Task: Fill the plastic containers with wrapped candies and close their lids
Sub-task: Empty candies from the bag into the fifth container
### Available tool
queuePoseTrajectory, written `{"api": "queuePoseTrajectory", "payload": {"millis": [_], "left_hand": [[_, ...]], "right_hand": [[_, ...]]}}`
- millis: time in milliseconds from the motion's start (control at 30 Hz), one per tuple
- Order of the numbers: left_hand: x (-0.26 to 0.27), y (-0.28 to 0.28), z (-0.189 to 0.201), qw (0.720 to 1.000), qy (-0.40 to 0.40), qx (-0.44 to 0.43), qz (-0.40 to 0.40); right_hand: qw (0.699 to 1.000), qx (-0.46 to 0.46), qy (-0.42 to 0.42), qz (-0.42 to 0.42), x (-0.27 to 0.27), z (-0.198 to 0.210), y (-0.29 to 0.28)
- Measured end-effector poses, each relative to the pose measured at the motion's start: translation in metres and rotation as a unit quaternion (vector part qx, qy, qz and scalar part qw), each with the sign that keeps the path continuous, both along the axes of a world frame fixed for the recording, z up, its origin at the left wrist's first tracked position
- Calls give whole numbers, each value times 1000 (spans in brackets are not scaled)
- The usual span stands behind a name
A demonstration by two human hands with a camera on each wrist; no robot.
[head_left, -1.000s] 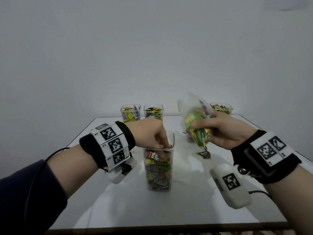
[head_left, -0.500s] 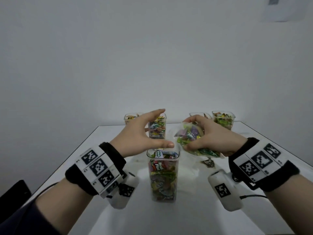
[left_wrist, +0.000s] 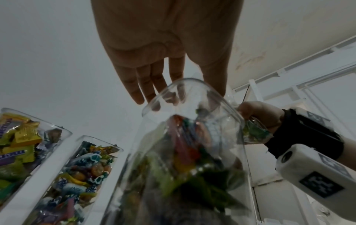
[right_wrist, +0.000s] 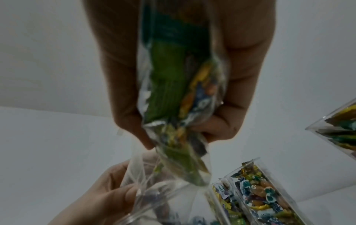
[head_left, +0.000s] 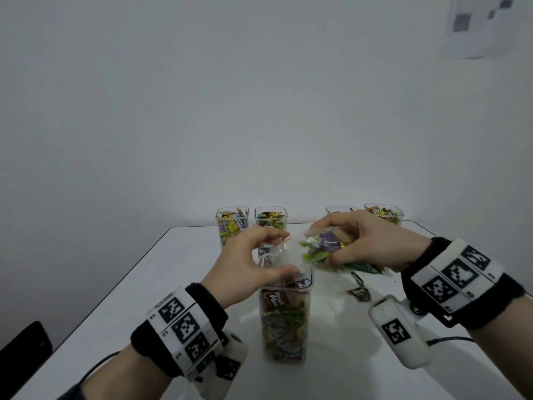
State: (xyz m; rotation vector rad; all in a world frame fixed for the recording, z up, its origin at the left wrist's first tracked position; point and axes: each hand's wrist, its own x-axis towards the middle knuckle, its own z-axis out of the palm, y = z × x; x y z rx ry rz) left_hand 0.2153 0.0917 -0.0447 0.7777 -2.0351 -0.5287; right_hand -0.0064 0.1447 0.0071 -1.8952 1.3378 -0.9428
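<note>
A tall clear container stands on the white table, packed with wrapped candies almost to its rim. My right hand grips a clear candy bag lying sideways, its mouth pointing left over the container. My left hand hovers above the rim and pinches the bag's loose open end between thumb and fingers. In the right wrist view my right hand squeezes the bag, and the left thumb presses on the plastic. The left wrist view looks up past the container.
Several open containers of candies stand in a row at the table's far edge: two on the left, two behind my right hand. A loose dark candy lies right of the near container. A dark object sits beyond the table's left edge.
My left hand came out of the container, opened above it, then took hold of the bag's mouth. My right hand tipped the bag from upright to sideways towards the container.
</note>
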Motion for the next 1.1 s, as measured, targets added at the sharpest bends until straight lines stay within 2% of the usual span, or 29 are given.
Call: {"api": "queuePoseTrajectory", "payload": {"millis": [167,267,400,533,633,833,933,1100], "left_hand": [[-6,4,-7,1000,-11,16,-10],[-11,6,-10,999,18,25,-17],[-12,9,-9,999,37,-12,-7],[-7,7,-9,997,75,-33,-1],[-5,7,-11,997,76,-28,-14],[-4,8,-21,996,88,16,-30],[-4,7,-24,993,108,31,-36],[-6,6,-24,994,101,12,-36]], "right_hand": [[999,13,-45,-2,5,-3,0],[997,21,-69,3,6,-2,0],[995,26,-98,-23,9,4,-2],[999,21,-41,0,7,10,-4],[999,28,6,19,6,13,-5],[1000,11,-6,15,16,16,-5],[999,7,26,22,18,19,-5],[999,-23,23,2,25,23,-7]]}}
